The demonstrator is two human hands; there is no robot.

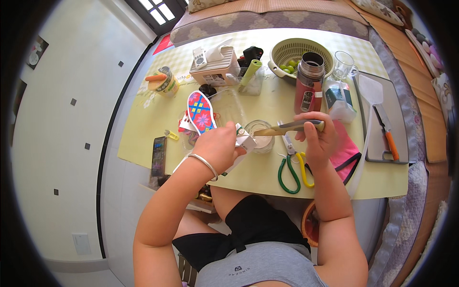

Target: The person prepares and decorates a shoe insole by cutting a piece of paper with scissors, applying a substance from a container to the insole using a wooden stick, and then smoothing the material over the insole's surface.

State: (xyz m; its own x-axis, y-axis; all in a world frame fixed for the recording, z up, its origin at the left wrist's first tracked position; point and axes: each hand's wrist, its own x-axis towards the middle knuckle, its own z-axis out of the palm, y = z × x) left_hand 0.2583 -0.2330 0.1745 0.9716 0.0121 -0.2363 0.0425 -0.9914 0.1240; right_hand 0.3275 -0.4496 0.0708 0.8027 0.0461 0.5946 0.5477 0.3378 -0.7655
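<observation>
My left hand (217, 149) is closed around a small white carton (245, 139), held over the table with one end turned to the right. In my right hand (316, 136) is a knife (296, 126) with a grey and yellowish handle. Its blade points left, and the tip reaches close to the carton's end; whether they touch I cannot tell. Below the blade stands a round clear glass jar (264, 145) with something whitish inside. Scissors (289, 178) with one green and one yellow handle lie beside it, near my right wrist. A patterned insole (201, 112) rests beyond my left hand.
A dark red thermos (308, 88) stands behind my right hand, before a colander (277, 60) of green fruit. Right lie pink cloth (346, 146) and a cutting board (399, 119) with utensils. Left are a phone (158, 156), a tissue box (217, 69) and a cup (165, 83).
</observation>
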